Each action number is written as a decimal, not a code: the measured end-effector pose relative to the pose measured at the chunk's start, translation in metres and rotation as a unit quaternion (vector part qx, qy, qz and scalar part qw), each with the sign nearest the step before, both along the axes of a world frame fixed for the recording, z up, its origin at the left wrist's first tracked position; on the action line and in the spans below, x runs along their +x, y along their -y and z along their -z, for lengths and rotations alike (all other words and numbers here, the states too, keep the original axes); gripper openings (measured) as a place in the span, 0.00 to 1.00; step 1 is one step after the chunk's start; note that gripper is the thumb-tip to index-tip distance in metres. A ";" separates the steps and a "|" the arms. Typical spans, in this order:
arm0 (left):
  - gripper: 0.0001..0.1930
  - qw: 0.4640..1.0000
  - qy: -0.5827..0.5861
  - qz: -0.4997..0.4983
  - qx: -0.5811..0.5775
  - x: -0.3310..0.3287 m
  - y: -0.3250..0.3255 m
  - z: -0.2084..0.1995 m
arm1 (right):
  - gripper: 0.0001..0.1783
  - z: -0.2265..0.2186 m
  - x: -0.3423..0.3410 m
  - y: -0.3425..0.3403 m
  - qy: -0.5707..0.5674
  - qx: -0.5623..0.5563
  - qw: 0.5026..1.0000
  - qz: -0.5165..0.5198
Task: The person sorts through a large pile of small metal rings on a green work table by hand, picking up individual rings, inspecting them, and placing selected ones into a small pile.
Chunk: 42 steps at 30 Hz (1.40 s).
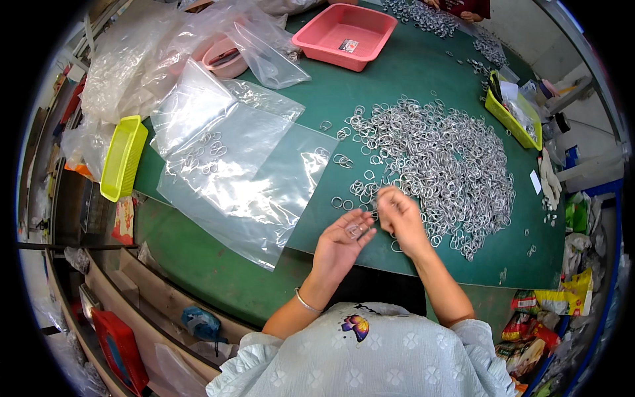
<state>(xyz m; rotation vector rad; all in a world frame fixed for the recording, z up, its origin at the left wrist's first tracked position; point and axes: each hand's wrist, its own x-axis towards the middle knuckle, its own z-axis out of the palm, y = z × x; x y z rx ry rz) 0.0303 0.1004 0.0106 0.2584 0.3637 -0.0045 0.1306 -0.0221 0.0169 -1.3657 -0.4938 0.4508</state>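
Your left hand [342,243] is open with the palm facing up, and a few small silver rings [356,230] lie loose in it. Your fingers are spread out flat, not squeezed around them. You wear a thin bangle [306,303] on that wrist. Your right hand [401,217] is just beside the left one, a little higher up. Its fingers are curled in tight and pinched together at the tips, right at the edge of the big pile of silver rings [436,162]. They may be pinching a ring, but it is too small to see, so I cannot tell. The big pile spreads over the green table [218,271] in front of you and to your right, and some rings lie alone near its left side. To your left, clear plastic bags [241,172] lie flat on the table, and a few rings show through one of them. More crumpled bags are heaped behind those. A yellow basket [122,157] sits at the left edge of the table. A pink tray [344,34] sits far across the table. Another yellow basket [512,112] with papers in it sits far to your right. A second, smaller pile of rings [430,18] lies at the far side, near another person's hand [471,16].
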 end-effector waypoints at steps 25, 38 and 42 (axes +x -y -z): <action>0.17 0.999 0.004 0.015 0.050 -0.017 -0.008 0.021 | 0.16 0.024 0.066 -0.070 0.354 -0.329 0.876 -0.008; 0.16 0.999 -0.037 -0.025 0.001 -0.005 -0.020 0.044 | 0.09 0.027 0.072 -0.071 0.500 -0.383 0.776 0.035; 0.16 0.999 -0.021 -0.023 0.019 -0.002 -0.030 0.024 | 0.09 0.006 0.064 -0.063 0.350 -0.338 0.874 0.001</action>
